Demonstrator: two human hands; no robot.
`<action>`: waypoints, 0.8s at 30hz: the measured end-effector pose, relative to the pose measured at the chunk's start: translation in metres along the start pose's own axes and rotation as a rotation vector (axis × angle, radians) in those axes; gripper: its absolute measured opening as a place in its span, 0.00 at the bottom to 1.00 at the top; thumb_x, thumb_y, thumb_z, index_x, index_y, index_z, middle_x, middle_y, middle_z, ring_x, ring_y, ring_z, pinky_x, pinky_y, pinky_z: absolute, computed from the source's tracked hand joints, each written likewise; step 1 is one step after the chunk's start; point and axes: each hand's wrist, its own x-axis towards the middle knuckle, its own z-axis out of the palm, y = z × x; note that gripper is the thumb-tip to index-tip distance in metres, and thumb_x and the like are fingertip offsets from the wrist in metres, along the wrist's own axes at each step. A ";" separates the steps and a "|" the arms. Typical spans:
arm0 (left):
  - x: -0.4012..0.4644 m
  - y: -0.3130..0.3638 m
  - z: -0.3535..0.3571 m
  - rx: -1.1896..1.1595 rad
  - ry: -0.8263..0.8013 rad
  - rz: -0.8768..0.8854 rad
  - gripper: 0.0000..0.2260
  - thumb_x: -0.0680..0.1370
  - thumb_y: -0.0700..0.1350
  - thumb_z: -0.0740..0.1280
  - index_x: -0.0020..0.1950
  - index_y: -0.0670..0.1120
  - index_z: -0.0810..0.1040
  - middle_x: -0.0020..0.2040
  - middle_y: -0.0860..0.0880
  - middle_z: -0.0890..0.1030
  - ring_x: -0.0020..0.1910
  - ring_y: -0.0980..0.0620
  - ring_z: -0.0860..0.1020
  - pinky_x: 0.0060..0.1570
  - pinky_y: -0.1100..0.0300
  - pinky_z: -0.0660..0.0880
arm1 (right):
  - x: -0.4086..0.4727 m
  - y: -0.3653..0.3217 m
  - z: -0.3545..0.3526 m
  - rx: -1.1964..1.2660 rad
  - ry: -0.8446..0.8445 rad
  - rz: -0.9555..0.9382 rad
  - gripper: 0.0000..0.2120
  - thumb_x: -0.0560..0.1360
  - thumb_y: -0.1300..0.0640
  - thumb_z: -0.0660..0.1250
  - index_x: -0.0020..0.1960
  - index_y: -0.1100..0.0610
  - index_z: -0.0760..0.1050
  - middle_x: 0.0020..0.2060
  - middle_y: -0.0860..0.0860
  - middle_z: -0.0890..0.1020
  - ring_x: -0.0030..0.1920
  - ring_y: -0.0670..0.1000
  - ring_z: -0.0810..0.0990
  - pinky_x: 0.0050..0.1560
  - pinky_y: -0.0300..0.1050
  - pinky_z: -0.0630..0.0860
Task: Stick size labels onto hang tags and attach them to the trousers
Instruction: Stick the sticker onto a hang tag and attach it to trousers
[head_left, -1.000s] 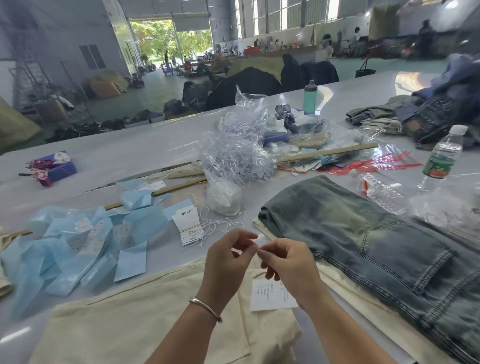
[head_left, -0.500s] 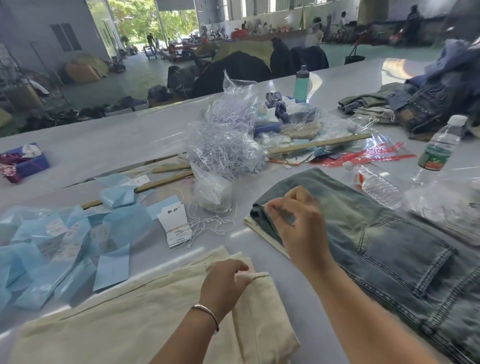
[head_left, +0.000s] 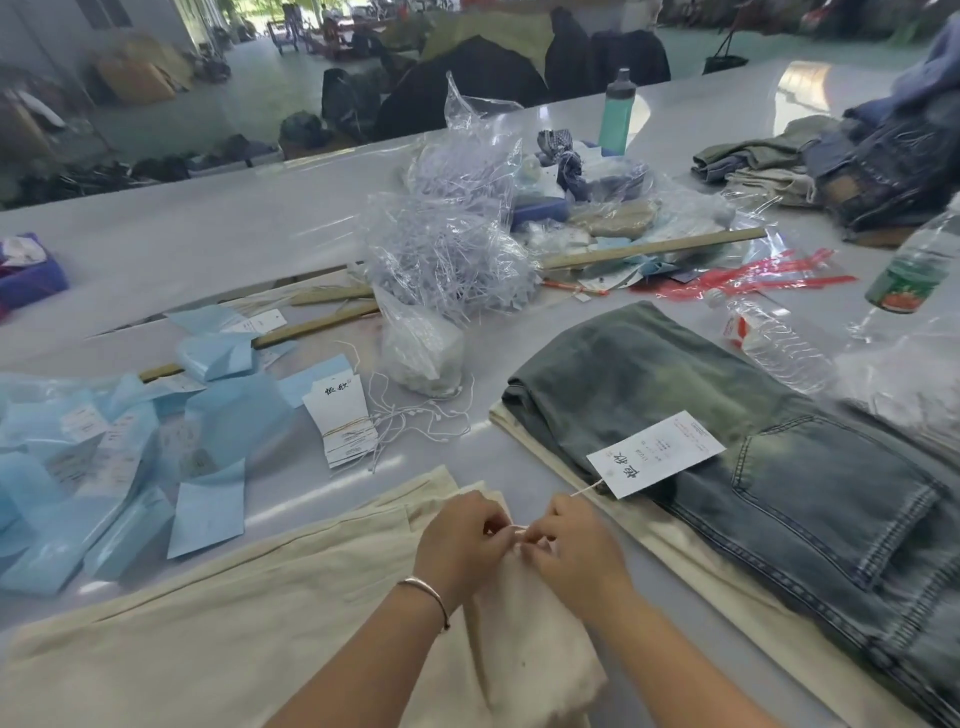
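Note:
Cream trousers (head_left: 218, 634) lie folded at the near edge of the table. Over their upper corner my left hand (head_left: 460, 540) and my right hand (head_left: 571, 545) meet, both pinching a thin white string (head_left: 584, 489). The string runs up and right to a white hang tag (head_left: 657, 453) that lies on folded washed-denim trousers (head_left: 779, 467). A banded stack of white hang tags (head_left: 343, 415) with loose white strings (head_left: 421, 421) sits left of centre.
Blue paper sleeves and labels (head_left: 104, 457) spread at the left. A clear bag of plastic ties (head_left: 457, 244), wooden sticks (head_left: 649, 249), a lying water bottle (head_left: 769, 338), an upright bottle (head_left: 914, 270), a teal flask (head_left: 615, 114) and piled garments (head_left: 883, 156) crowd the back and right.
My right hand came back from the denim trousers to join my left over the cream trousers. The hang tag now lies on the denim, tied to the string between my fingers.

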 end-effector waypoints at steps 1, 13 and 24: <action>0.000 0.001 -0.001 -0.076 0.005 -0.036 0.07 0.73 0.46 0.70 0.35 0.51 0.79 0.37 0.55 0.76 0.39 0.58 0.73 0.40 0.64 0.67 | -0.002 -0.003 0.002 -0.026 0.038 0.004 0.07 0.75 0.51 0.67 0.45 0.51 0.84 0.39 0.45 0.70 0.47 0.48 0.72 0.40 0.43 0.68; -0.005 0.002 -0.024 -0.726 -0.041 -0.386 0.09 0.74 0.32 0.69 0.51 0.42 0.82 0.33 0.48 0.80 0.28 0.62 0.77 0.32 0.73 0.69 | -0.005 -0.022 0.023 0.034 0.437 -0.073 0.11 0.60 0.65 0.80 0.28 0.56 0.79 0.28 0.51 0.70 0.31 0.55 0.71 0.29 0.47 0.71; 0.000 0.006 -0.019 -0.601 -0.097 -0.347 0.10 0.75 0.35 0.70 0.36 0.47 0.80 0.32 0.51 0.79 0.32 0.59 0.74 0.35 0.71 0.70 | -0.006 -0.013 0.022 0.092 0.416 -0.094 0.08 0.64 0.60 0.80 0.33 0.53 0.83 0.27 0.49 0.71 0.30 0.51 0.72 0.27 0.39 0.66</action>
